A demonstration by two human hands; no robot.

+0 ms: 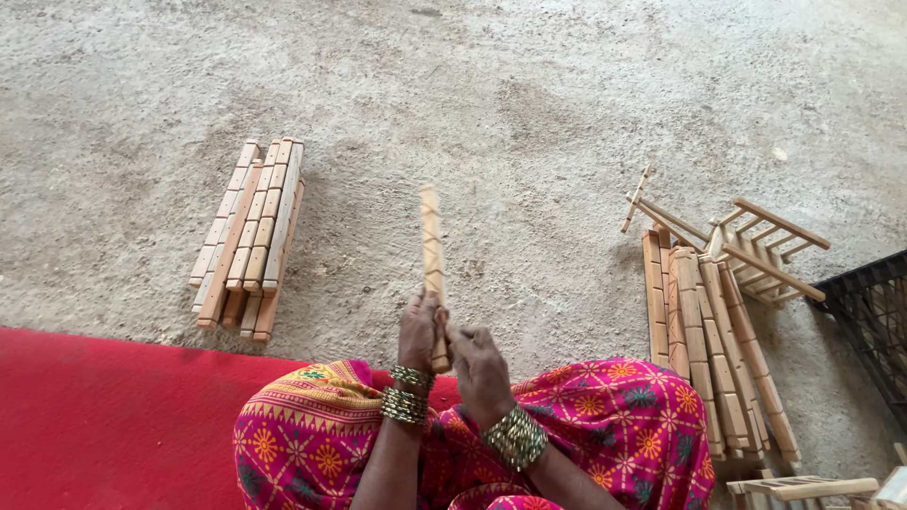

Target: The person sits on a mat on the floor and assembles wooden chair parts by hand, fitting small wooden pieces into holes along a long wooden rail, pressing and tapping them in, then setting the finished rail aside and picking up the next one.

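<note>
A red mat [104,416] fills the lower left of the frame, and on the bare floor [529,85] lie two stacks of notched wooden sticks — one at centre left [248,238], a longer one at right [709,340] beside small wooden frames [761,247]. At bottom centre the left hand [417,331] is closed round the lower end of one upright stick [433,260]. The right hand [479,368] — fingers curled — seems to pinch its base.

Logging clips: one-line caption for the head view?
Both hands, left and right, grip a wooden stick upright between two stick piles.
</note>
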